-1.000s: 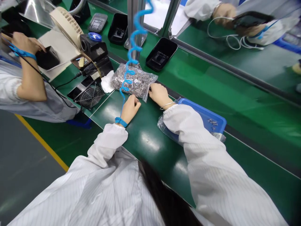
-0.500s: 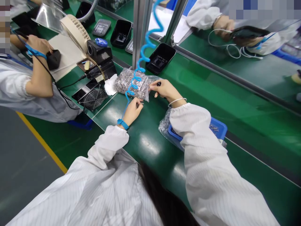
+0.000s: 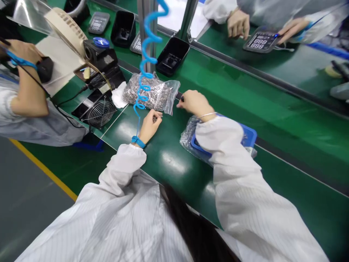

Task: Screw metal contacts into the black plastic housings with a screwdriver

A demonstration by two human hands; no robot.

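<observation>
In the head view, our left hand pinched small metal pieces below the clear bag, upper centre; our right hand, apart, gripped a dark object. Green tabletop spread mid-frame to its near edge.

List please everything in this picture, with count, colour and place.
Bench: 1, green, middle.
Bag of metal pieces: 1, clear, beside post.
Post: 1, grey, behind bag.
Coiled cord: 1, blue, before post.
Tray: 1, blue, partly behind right sleeve.
Crumpled film: 1, clear, beside tray.
Wad: 1, white, left of bag.
Wire guard: 1, grey, beside wad.
Fan: 1, beige, upper left.
Open shells: at least 2, black, beside post.
Display panels: 3, grey, two near shells, one opposite.
Boxes: several, black, left.
Co-workers: 2, white clothing, left and opposite.
Sleeves: 2, white, foreground.
Left grip: 1, bare, near bag, holding metal pieces.
Right grip: 1, bare, right of bag, pinching something dark.
</observation>
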